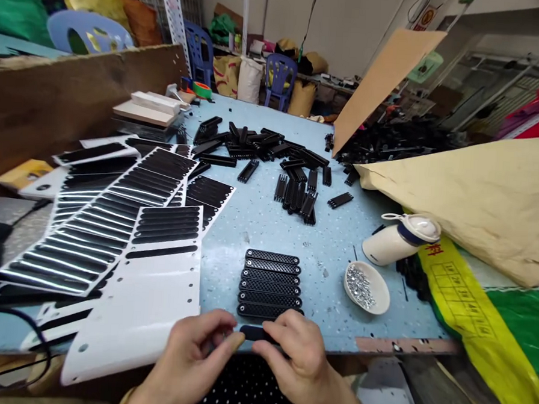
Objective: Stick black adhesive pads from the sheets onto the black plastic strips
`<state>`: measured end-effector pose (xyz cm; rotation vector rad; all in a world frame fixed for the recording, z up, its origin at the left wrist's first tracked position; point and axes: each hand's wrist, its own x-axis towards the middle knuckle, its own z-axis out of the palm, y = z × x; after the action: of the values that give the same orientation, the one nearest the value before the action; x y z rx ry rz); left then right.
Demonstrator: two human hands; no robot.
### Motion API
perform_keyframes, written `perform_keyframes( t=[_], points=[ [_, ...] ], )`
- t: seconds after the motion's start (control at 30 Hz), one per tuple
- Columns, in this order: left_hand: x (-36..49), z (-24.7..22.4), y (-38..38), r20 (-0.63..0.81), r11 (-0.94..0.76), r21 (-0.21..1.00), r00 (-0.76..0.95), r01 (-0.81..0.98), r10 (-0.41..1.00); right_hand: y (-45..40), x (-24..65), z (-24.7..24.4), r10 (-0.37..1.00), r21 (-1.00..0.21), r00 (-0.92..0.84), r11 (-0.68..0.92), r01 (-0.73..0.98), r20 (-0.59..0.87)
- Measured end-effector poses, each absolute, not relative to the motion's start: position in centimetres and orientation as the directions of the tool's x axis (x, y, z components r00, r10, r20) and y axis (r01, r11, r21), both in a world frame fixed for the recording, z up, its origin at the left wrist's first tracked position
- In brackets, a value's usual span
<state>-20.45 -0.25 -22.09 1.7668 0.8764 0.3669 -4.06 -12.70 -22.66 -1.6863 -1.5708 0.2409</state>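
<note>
A narrow black strip with a rounded end (252, 332) lies between my two hands at the table's front edge. My right hand (295, 348) is closed on its right part, thumb below and fingers above. At its left end, my left hand (205, 346) pinches with thumb and forefinger; the exact contact is partly hidden by the fingertips. Just beyond my fingers, several black textured bars (270, 284) lie side by side in a neat stack of rows, a silver fastener at their ends. To the left, white backing sheets (156, 292) carry black rounded strips (166, 224).
A white bowl of small silver fasteners (360, 285) stands right, beside a cream bottle (398, 239) lying tilted. Loose black pieces (258, 144) are heaped farther back on the blue table (232, 224). A cardboard panel (384, 81) rises behind brown paper (468, 194). A cable (37, 322) hangs at left.
</note>
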Motion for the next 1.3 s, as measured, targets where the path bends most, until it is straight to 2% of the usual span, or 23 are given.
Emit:
perform_keyframes(
  t=[0.07,0.17,0.27,0.33,0.4,0.47,0.53,0.6,0.67,0.77,0.9,1.1,1.2,1.3],
  points=[
    [-19.5,-22.8,-0.7,-0.306,0.036,0.931,0.722,0.363,0.621,-12.8,-4.1,-22.8,0.905,-0.655,0.201,0.107,0.748,0.376],
    [-19.2,-23.8,-0.2,-0.406,0.24,0.914,0.715,0.328,0.569,-13.5,-3.8,-23.6,0.874,-0.652,0.223,0.131,0.747,0.431],
    [-19.6,-24.8,0.5,-0.454,0.346,0.888,0.703,0.303,0.548,-14.6,-3.5,-24.3,0.849,-0.625,0.254,0.11,0.773,0.463],
    [-19.8,-25.6,0.6,-0.468,0.36,0.878,0.717,0.314,0.516,-15.2,-3.4,-24.4,0.845,-0.602,0.255,0.095,0.793,0.47],
    [-20.2,-26.3,0.5,-0.446,0.295,0.894,0.716,0.336,0.536,-15.7,-3.2,-24.4,0.839,-0.587,0.255,0.092,0.804,0.48],
    [-20.6,-26.9,0.4,-0.38,0.168,0.918,0.679,0.358,0.629,-16.2,-2.7,-24.2,0.823,-0.591,0.288,0.071,0.803,0.49],
    [-20.9,-27.2,0.5,-0.243,-0.003,0.923,0.589,0.385,0.771,-16.5,-1.6,-24.1,0.809,-0.639,0.364,0.02,0.769,0.463],
    [-20.9,-27.3,0.8,-0.075,-0.187,0.887,0.531,0.423,0.844,-16.8,-0.5,-24.2,0.799,-0.707,0.443,-0.032,0.707,0.407],
    [-20.5,-27.3,1.2,0.058,-0.351,0.832,0.563,0.43,0.825,-16.8,0.4,-24.7,0.797,-0.763,0.492,-0.061,0.643,0.35],
    [-19.5,-27.3,1.6,0.147,-0.495,0.791,0.674,0.359,0.724,-16.4,0.6,-25.7,0.802,-0.799,0.511,-0.071,0.597,0.311],
    [-18.5,-27.6,1.9,0.168,-0.535,0.773,0.703,0.341,0.691,-15.4,-0.1,-26.5,0.81,-0.777,0.503,-0.096,0.622,0.302],
    [-18.6,-27.3,2.3,0.139,-0.541,0.754,0.715,0.372,0.685,-14.2,0.8,-26.0,0.845,-0.764,0.432,-0.045,0.644,0.315],
    [-19.1,-27.0,2.0,0.125,-0.541,0.768,0.747,0.344,0.653,-14.7,1.4,-25.3,0.904,-0.776,0.345,-0.024,0.631,0.253],
    [-19.7,-26.9,1.5,0.118,-0.503,0.803,0.741,0.32,0.661,-15.5,1.6,-24.6,0.914,-0.736,0.307,-0.014,0.676,0.264]
  ],
)
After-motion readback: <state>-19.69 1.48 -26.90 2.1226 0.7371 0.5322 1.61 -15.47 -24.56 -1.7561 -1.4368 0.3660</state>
